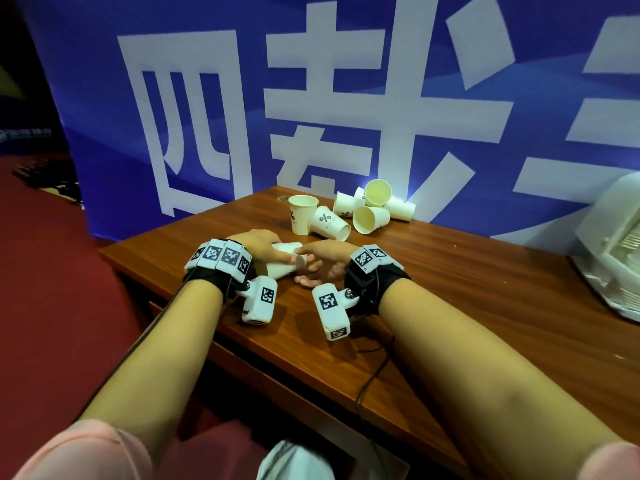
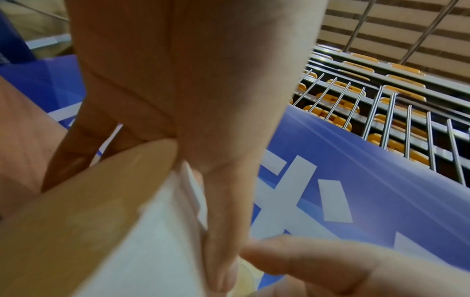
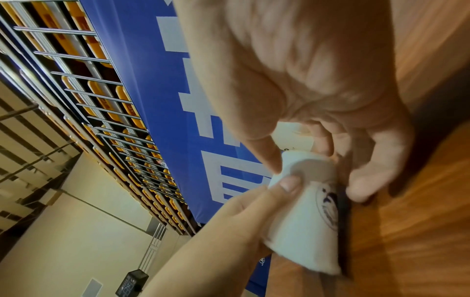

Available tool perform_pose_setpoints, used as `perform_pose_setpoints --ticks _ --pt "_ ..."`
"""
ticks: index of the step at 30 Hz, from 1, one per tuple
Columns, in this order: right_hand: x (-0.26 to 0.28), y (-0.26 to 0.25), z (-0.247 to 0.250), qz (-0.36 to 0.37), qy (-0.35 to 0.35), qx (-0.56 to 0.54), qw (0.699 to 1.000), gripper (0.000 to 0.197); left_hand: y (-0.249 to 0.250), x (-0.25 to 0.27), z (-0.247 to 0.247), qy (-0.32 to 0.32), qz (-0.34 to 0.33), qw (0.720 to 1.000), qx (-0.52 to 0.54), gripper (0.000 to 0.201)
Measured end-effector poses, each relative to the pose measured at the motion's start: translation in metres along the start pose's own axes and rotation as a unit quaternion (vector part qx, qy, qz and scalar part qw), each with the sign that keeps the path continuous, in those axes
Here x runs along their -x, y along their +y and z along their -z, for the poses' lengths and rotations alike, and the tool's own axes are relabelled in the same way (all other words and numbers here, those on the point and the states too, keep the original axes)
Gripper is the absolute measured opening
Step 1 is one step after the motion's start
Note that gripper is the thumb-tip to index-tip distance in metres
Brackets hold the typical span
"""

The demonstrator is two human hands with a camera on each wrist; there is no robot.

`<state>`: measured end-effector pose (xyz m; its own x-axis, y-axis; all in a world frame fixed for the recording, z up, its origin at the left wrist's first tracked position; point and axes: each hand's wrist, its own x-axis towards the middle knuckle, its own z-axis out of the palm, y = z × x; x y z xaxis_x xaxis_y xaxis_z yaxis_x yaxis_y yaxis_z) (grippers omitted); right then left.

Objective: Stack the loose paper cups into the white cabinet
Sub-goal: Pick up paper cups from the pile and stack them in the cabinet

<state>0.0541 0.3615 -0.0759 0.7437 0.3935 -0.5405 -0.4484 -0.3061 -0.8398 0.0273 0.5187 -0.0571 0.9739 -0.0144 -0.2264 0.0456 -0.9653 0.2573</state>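
My left hand (image 1: 258,245) and right hand (image 1: 323,259) both grasp one sideways paper cup (image 1: 282,263) above the table (image 1: 450,306); loose cups (image 1: 370,207) lie at 1 o'clock.

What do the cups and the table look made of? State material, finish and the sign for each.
Cups: apparently paper, matte white with a printed percent logo and a pale yellowish inside; thin walls and rolled rims suggest it. Table: wood or wood-look veneer, reddish-brown with grain streaks and a soft sheen; solid or laminate cannot be told.
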Motion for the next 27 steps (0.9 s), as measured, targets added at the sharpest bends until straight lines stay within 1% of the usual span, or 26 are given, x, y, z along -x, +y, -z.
perform_pose_setpoints --ticks 2,5,6,9,10,13,18,20,22,23,26,27 --pt "0.002 0.001 0.009 0.022 0.009 -0.011 1.0 0.043 0.01 -0.001 0.002 0.0 -0.031 0.999 0.023 0.053" --pt "0.021 0.0 0.03 0.075 0.028 -0.033 0.996 0.023 0.033 0.0 0.007 0.015 -0.084 0.995 0.049 0.045" --pt "0.028 -0.001 0.041 0.092 0.035 -0.028 0.995 0.024 0.044 0.0 0.009 0.024 -0.101 0.993 0.05 0.042" --pt "0.052 0.001 0.078 0.147 0.066 -0.018 0.987 0.042 0.084 -0.002 0.014 0.058 -0.154 0.986 0.038 0.041" --pt "0.062 0.003 0.092 0.165 0.084 -0.019 0.983 0.042 0.1 -0.004 0.014 0.07 -0.171 0.982 0.039 0.043" --pt "0.096 0.012 0.132 0.211 0.137 -0.027 0.967 0.026 0.155 -0.007 0.012 0.097 -0.219 0.97 0.048 0.046" --pt "0.157 0.039 0.21 0.253 0.253 -0.028 0.933 0.038 0.259 -0.01 -0.003 0.111 -0.292 0.945 0.098 0.044" --pt "0.185 0.052 0.239 0.263 0.299 -0.031 0.917 0.033 0.303 -0.012 -0.013 0.109 -0.324 0.932 0.124 0.048" --pt "0.215 0.068 0.265 0.279 0.334 -0.034 0.9 0.023 0.346 -0.009 -0.025 0.1 -0.349 0.921 0.143 0.06" --pt "0.228 0.075 0.277 0.29 0.347 -0.035 0.891 0.02 0.365 -0.007 -0.03 0.097 -0.36 0.915 0.154 0.062" --pt "0.27 0.097 0.309 0.313 0.395 -0.041 0.863 0.011 0.425 0.003 -0.047 0.095 -0.41 0.888 0.187 0.056" --pt "0.284 0.105 0.321 0.311 0.42 -0.037 0.852 0.013 0.444 0.007 -0.052 0.094 -0.424 0.878 0.202 0.057"
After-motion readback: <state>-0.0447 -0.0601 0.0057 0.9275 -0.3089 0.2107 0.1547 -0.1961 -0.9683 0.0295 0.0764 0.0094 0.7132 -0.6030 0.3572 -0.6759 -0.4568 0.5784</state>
